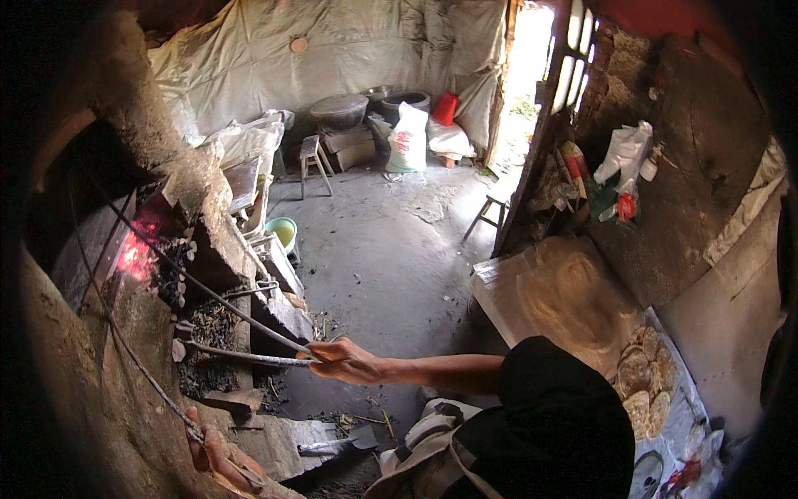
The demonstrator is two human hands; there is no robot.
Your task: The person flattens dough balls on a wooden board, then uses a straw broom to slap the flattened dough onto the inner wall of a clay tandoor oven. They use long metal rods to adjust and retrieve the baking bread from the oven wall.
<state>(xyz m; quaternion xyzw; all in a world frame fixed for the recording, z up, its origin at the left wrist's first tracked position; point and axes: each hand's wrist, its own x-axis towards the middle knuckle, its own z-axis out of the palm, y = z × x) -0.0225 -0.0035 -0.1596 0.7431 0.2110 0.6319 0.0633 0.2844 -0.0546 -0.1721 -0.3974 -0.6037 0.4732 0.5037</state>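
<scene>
My right hand (pixel 346 362) grips a long thin metal rod (pixel 215 292), which slants up and left into the dark mouth of a clay oven (pixel 68 140). A second, shorter rod (pixel 246 357) also meets the right hand, its far end over ash and charred bits; whether the fist encloses both fully, I cannot tell. Low at the left, my left hand (pixel 227 458) is closed around another thin metal rod (pixel 131 349) that likewise reaches up into the oven. Embers (pixel 137 252) glow red inside, beside a slanted flat slab (pixel 93 249). The far rod tips are lost in the dark.
Round flatbreads (pixel 645 380) lie on a sheet at right, beside a floury board (pixel 573 299). A green basin (pixel 282 232) sits near the oven's ledge. Stools (pixel 315 163), a white sack (pixel 408 140) and lidded vats (pixel 340 112) stand farther back. A small shovel (pixel 349 440) lies below.
</scene>
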